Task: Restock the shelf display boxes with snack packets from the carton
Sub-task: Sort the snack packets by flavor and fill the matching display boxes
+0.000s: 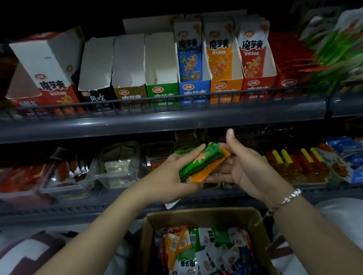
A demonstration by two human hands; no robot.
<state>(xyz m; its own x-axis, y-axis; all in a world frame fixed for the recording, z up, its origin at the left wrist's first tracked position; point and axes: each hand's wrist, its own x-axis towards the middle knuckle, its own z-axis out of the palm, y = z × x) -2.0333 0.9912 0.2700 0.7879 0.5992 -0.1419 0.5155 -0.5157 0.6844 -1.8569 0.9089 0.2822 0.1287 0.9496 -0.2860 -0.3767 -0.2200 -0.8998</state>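
Left hand grips a small stack of packets, green on top and orange under; right hand is loose, fingers straight and touching the stack's far side, thumb up; carton of mixed packets sits right below both wrists; display boxes line the shelf above the hands, behind its rail; bracelet on the right wrist.

Dim, underexposed wide-angle view: corners fall to black, shelf lines bow, right edge smears with motion blur.
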